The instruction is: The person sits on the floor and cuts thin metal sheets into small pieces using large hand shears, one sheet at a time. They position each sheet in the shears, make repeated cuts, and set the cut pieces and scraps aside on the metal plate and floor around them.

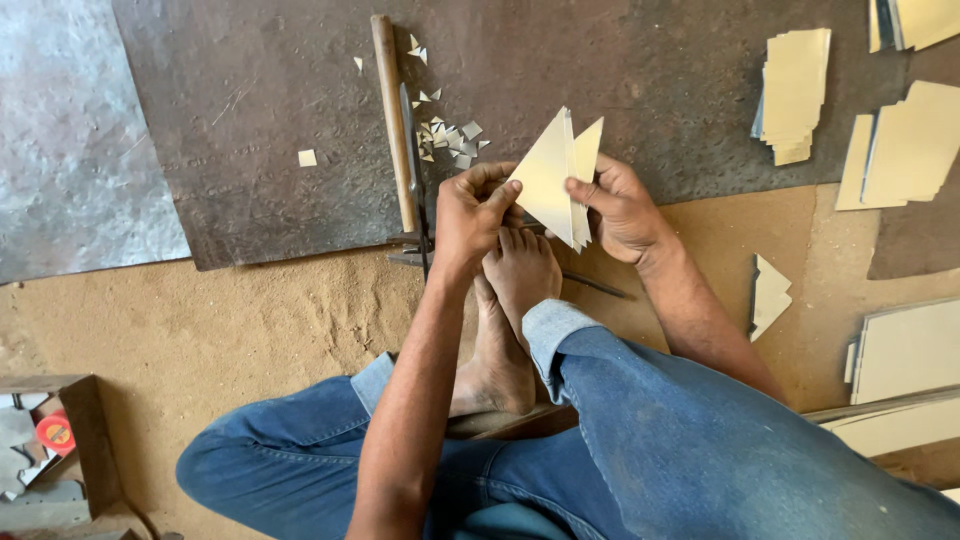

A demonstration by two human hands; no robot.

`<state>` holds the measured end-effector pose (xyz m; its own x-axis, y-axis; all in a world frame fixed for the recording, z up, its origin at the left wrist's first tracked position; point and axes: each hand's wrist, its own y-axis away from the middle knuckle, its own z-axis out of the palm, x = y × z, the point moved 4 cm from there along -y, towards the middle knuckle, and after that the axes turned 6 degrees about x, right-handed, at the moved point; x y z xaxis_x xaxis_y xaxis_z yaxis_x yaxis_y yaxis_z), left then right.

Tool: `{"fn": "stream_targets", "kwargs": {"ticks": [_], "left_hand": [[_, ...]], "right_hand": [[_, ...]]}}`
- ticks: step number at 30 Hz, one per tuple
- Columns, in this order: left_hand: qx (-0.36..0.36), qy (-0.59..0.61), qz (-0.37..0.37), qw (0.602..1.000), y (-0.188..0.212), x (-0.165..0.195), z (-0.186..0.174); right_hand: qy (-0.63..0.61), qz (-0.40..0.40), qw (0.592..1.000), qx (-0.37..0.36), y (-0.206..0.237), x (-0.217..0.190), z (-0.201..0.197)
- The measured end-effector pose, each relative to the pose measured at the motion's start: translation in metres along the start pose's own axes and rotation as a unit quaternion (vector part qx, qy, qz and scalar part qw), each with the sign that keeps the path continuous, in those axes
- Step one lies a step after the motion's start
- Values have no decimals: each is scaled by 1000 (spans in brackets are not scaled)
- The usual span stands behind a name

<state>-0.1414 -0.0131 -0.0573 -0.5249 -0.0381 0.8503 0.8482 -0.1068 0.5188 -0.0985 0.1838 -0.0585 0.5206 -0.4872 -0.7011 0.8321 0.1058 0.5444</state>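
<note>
Triangles (553,175) stand upright, tips pointing away above the shears (412,170); left hand (478,212) and right hand (620,208) fingers pinch them.

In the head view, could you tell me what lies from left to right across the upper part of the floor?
Grey metal sheet → small pale offcut → wooden handle → pile of small scraps → left hand → triangular pieces → right hand → stack of cut sheets.
</note>
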Motion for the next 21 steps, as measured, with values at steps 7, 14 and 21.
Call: {"fn": "stream_targets", "kwargs": {"ticks": [7, 14, 21], "left_hand": [[61, -190, 188, 962, 15, 23, 1], [53, -162, 408, 897, 41, 51, 0], [26, -341, 428, 836, 39, 37, 30]], "right_hand": [[-42, -48, 997, 52, -10, 10, -18], [-168, -2, 983, 72, 0, 14, -30], [-57, -67, 995, 47, 4, 17, -17]]}}
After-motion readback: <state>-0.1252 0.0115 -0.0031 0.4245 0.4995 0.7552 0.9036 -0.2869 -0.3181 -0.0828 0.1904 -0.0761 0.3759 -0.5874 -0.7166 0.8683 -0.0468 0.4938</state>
